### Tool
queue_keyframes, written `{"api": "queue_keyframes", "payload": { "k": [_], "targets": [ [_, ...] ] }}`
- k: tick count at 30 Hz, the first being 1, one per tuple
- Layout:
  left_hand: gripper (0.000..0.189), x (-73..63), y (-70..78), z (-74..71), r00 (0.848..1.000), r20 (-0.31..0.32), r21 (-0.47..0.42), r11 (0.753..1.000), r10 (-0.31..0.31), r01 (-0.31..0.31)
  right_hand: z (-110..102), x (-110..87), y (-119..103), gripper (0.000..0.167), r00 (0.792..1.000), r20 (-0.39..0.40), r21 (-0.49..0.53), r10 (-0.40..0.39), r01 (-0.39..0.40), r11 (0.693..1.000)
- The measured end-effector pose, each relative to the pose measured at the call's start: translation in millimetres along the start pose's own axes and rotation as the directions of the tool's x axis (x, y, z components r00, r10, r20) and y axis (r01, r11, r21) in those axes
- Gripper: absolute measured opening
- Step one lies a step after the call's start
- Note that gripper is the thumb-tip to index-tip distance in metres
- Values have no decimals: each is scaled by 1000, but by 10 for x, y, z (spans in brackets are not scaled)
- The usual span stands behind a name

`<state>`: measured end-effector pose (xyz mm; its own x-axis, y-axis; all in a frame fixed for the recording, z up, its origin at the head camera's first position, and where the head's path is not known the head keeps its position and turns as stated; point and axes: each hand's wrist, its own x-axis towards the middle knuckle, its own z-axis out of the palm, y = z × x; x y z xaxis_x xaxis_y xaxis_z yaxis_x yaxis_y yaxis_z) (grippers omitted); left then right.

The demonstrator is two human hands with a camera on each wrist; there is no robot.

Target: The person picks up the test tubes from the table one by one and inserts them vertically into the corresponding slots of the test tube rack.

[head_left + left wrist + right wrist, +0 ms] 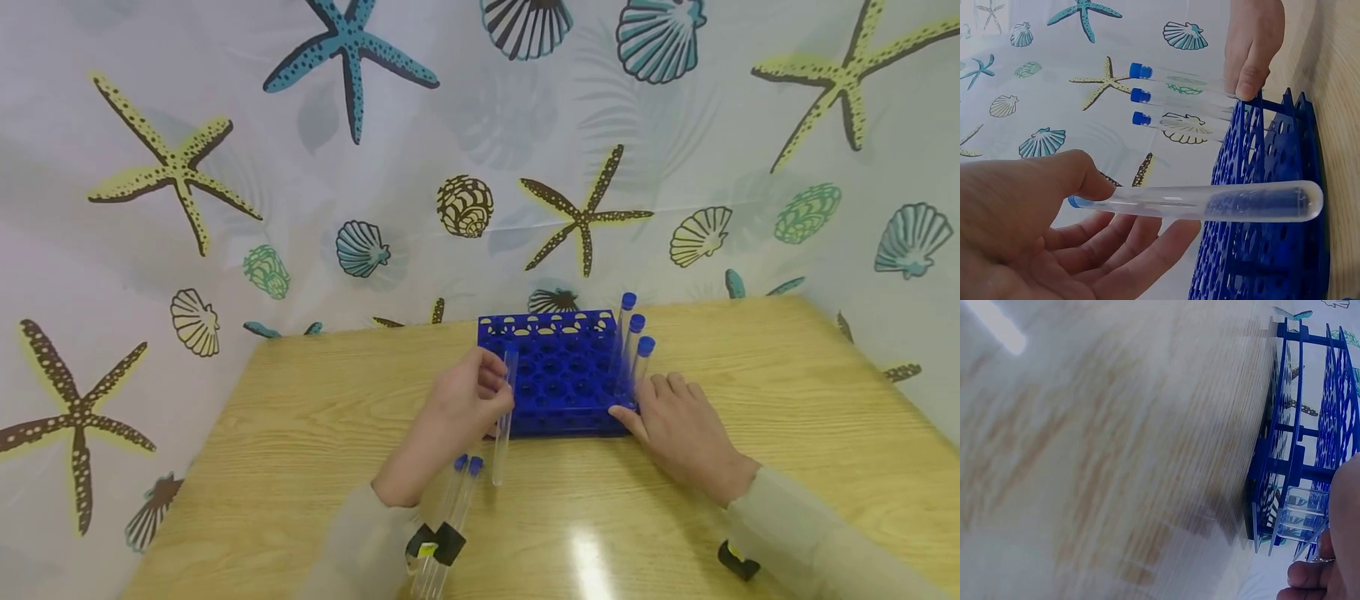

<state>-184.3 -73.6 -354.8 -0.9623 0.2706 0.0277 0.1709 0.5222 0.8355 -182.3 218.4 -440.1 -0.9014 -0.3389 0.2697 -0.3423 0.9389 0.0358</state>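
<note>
My left hand (468,396) pinches a capped test tube (502,433) near its blue cap, between thumb and fingers. The clear tube hangs nearly upright just in front of a blue test tube rack (555,423), its round bottom pointing down. In the left wrist view, the held test tube (1210,203) crosses in front of the rack (1260,250). My right hand (686,425) holds the rack's right end, thumb at the front corner. Three capped test tubes (643,358) stand in the rack's right-end column, beside that hand.
More blue-capped test tubes (459,504) lie on the wooden table (570,517), partly hidden by the left wrist. Behind the table hangs a cloth (420,150) printed with starfish and shells. A black wrist device (738,560) sits under the right sleeve.
</note>
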Motion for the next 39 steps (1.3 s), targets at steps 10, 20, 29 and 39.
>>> {"api": "queue_keyframes", "payload": {
  "k": [10,20,29,39],
  "targets": [
    [22,90,132,159,973,-52,36,974,226,-224,3,4,-17,44,1000,8,5,4,-4,1000],
    [25,227,261,311,918,-69,40,920,391,-390,-14,0,-4,44,1000,8,-11,9,-9,1000],
    [25,367,367,446,823,-160,63,838,544,-542,22,-9,1,45,999,28,17,23,-23,1000],
    [22,448,397,584,834,-163,67,849,528,-524,8,-6,-5,43,1000,6,5,10,-10,1000]
  ]
}}
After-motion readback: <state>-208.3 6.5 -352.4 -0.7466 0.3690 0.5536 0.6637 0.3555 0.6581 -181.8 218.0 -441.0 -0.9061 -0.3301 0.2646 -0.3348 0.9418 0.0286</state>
